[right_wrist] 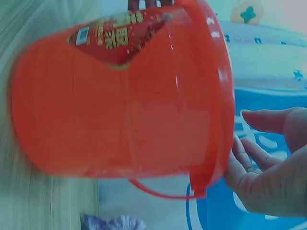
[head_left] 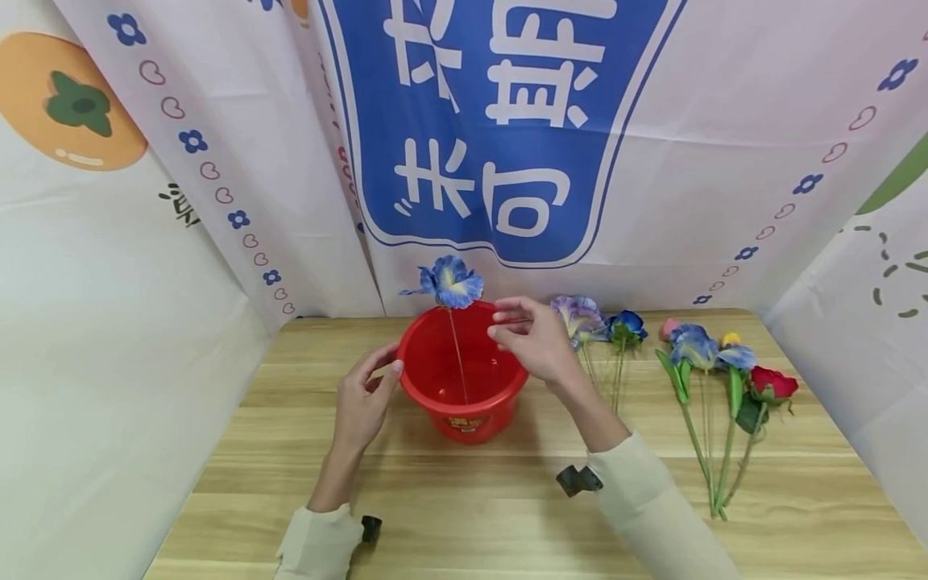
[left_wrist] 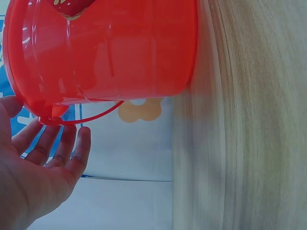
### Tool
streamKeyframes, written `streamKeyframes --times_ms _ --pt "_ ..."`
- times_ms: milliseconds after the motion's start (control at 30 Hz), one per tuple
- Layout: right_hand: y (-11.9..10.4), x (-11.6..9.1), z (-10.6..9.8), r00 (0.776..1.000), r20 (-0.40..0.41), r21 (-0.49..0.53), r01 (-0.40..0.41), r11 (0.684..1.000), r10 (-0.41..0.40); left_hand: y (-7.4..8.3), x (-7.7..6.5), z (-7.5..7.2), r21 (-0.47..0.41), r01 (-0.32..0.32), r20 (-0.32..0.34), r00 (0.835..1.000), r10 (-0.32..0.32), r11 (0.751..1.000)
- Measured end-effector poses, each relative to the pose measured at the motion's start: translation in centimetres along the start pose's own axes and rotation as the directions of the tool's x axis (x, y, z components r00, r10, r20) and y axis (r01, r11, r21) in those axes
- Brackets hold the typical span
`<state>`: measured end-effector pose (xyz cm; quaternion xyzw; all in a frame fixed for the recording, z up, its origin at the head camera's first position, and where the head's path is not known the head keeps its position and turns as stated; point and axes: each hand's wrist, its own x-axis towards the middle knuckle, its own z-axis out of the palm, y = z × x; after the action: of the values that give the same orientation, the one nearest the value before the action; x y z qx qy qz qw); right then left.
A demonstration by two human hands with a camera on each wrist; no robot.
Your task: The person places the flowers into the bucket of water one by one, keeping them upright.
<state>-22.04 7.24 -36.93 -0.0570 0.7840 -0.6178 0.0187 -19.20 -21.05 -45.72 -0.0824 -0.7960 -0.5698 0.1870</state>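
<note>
A red plastic bucket stands upright on the wooden table. A blue artificial iris is in it, its thin stem inside and its bloom above the far rim. My left hand is at the bucket's left rim, thumb tip against it; in the left wrist view its relaxed fingers lie beside the thin handle. On the other side my right hand is at the right rim, thumb apart from the fingers and clear of the iris stem. In the right wrist view its fingertips reach behind the rim.
Right of the bucket lie a purple flower and a blue rose. Farther right is a group with another blue iris, a red rose and green stems. A printed cloth hangs behind the table.
</note>
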Motion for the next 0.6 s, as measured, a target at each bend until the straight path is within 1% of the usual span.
streamKeyframes --times_ms 167,333,433,600 --pt "1.2 -0.4 -1.6 1.000 -0.023 0.081 -0.003 0.997 0.005 0.0 0.0 -0.1 -0.001 -0.001 -0.003 1.000 0.001 1.000" --pt "2.1 -1.0 -3.2 0.999 -0.044 0.157 0.010 0.988 -0.003 0.0 0.0 -0.1 0.001 -0.010 -0.001 1.000 0.010 1.000" --pt "2.8 -1.2 -4.2 0.998 -0.058 0.193 0.005 0.981 0.006 0.0 0.1 0.0 -0.005 -0.012 -0.003 1.000 0.012 1.000" --pt "4.2 -1.8 -6.3 0.996 -0.080 0.189 -0.018 0.982 0.034 -0.1 0.1 0.0 -0.010 -0.012 -0.003 1.000 0.012 1.000"
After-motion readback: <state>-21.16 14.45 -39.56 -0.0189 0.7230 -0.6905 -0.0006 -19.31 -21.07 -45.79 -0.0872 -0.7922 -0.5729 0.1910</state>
